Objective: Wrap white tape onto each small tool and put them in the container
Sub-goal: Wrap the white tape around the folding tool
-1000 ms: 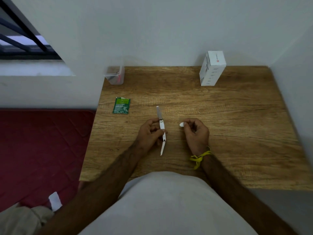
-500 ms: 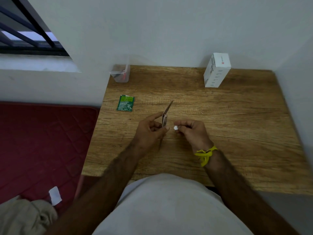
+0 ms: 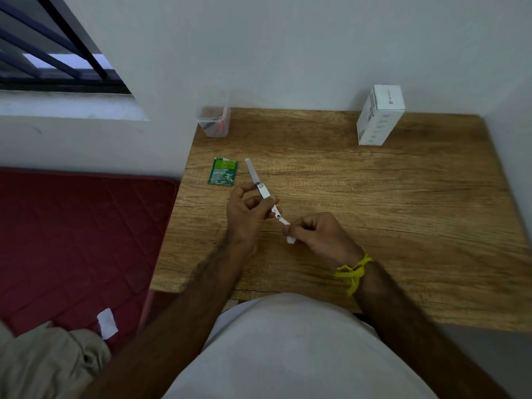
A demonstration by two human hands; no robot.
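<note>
Over the wooden counter (image 3: 374, 197), the left hand (image 3: 244, 214) pinches a slim, folding, silver-white metal tool (image 3: 263, 190) at its middle, thumb and fingers curled round it in a narrow grip; the tool is held above the counter near its middle, slanting from its far tip at 11 o'clock down to its near end at 5 o'clock. The right hand (image 3: 322, 236), a yellow string band (image 3: 352, 272) tied at its wrist, pinches a small piece of white tape (image 3: 290, 239) between thumb and fingers, also a tight grip, and the tape touches the tool's near end. A green foil packet (image 3: 223, 174) lies flat on the counter at 10 o'clock from the hands, just beside the tool's far tip. A clear plastic container (image 3: 214, 122) with something red inside stands at the counter's far left corner, at 11 o'clock, against the wall. A white cardboard box (image 3: 378, 116) stands upright at 1 o'clock near the back edge. To the left of the counter lies a red quilted mattress (image 3: 72, 240), at 9 o'clock.
</note>
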